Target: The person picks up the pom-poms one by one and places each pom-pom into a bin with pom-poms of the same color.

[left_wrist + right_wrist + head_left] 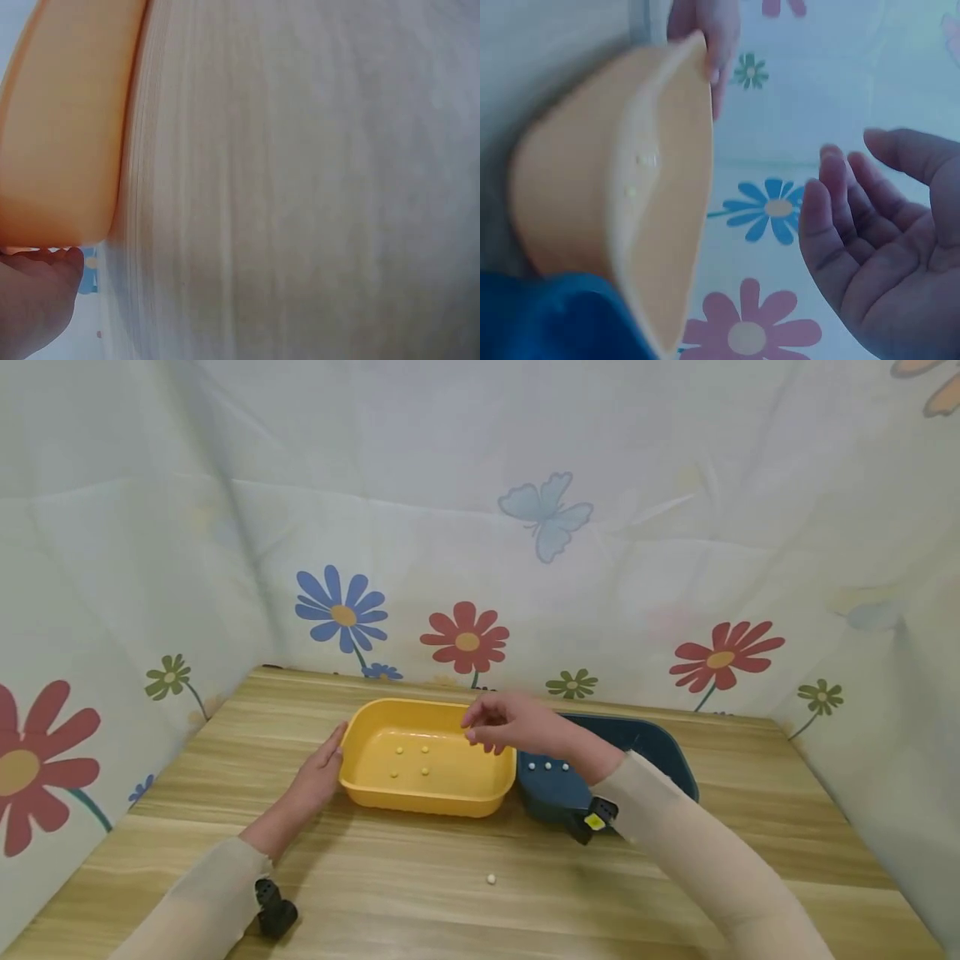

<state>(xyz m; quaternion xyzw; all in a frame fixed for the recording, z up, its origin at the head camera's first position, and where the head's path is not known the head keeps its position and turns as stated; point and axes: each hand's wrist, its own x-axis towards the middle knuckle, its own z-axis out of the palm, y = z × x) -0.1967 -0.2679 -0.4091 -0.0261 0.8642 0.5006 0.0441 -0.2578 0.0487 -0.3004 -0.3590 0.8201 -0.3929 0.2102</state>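
Observation:
My left hand [318,770] rests against the left outer wall of a yellow plastic basin [427,803], its fingers extended along the side. In the left wrist view, the fingertips [64,256] meet the basin's end wall. Above the basin's right rim is my right hand [517,724], its fingers loosely bent. The right wrist view shows its thumb apart from the fingers and nothing held in the palm. Several small pale beads [425,771] lie on the yellow basin's floor. Three whitish beads [548,767] sit in a dark blue basin [663,747], partly hidden under my right forearm.
A single whitish bead [491,879] lies on the wood-grain table [390,885] in front of the basins. The two basins stand side by side. A white flower-printed cloth [420,543] hangs behind the table and along both sides.

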